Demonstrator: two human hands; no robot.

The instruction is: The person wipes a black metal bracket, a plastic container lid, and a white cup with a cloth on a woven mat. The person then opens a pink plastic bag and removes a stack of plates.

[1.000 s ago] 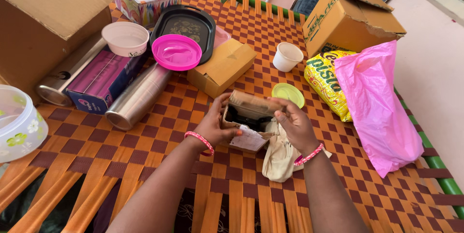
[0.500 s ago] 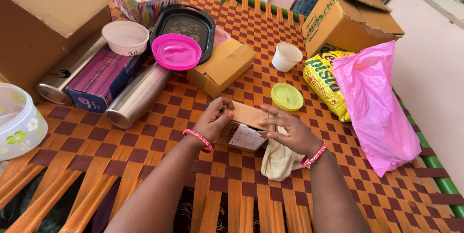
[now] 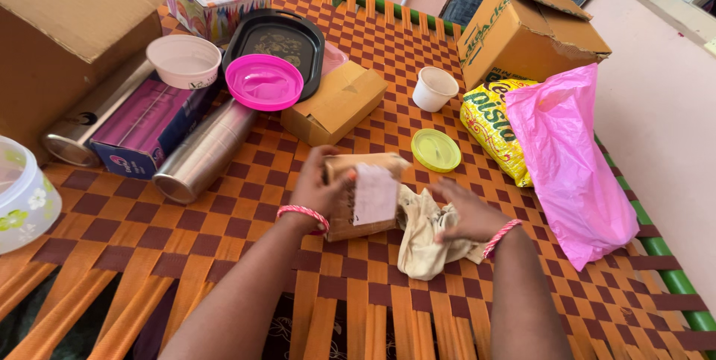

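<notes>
The small brown cardboard box [image 3: 364,196], which a second ago was lying open-topped between both hands and half a second ago was being pressed shut, is now standing tilted up on the woven cot [image 3: 358,296], its white label facing the camera and its flaps closed. The left hand [image 3: 319,187] is gripping the box's left side and holding it upright, while the right hand [image 3: 468,211] is coming off the box and resting loosely open, fingers spread, on the crumpled beige cloth [image 3: 425,235] just beside it; this reads as the closing being done and the work shifting toward the cloth. Open room is lying mainly toward the camera, where the orange and maroon straps are carrying nothing. Ahead, a yellow-green lid [image 3: 435,149] is sitting near the box, with a larger closed cardboard box [image 3: 335,102] and a white cup [image 3: 434,88] beyond. To the right, a pink plastic bag [image 3: 570,166] and a yellow printed packet [image 3: 488,125] are crowding the cot's green rail [image 3: 675,278], leaving little margin there. To the left, a steel flask [image 3: 205,152] is lying on its side, well apart from the hands.
</notes>
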